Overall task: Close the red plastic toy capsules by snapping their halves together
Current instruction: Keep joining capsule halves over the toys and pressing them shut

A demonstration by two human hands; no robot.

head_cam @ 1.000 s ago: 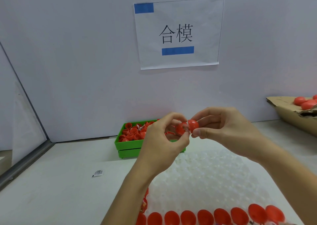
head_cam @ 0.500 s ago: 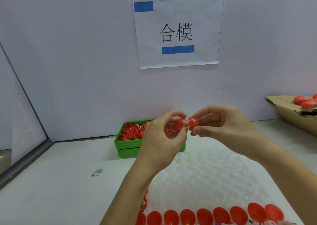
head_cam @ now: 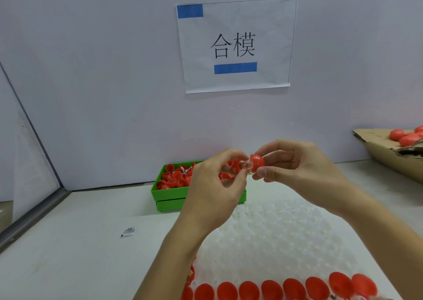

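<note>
White table [head_cam: 80,254], grey wall [head_cam: 103,70], paper sign [head_cam: 235,45]

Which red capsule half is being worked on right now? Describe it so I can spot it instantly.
Start at the paper sign on the back wall and drop straight down to the two hands meeting above the green bin. The half sits pinched in the right hand. Unlike the halves heaped in the bin, it is held in mid-air.

A pale lilac wall [head_cam: 103,75] rises behind a white table [head_cam: 68,249]. A paper sign [head_cam: 235,45] with two blue strips and black characters hangs on the wall. Left of the sign, a metal-edged side panel [head_cam: 29,162] meets the table.
</note>
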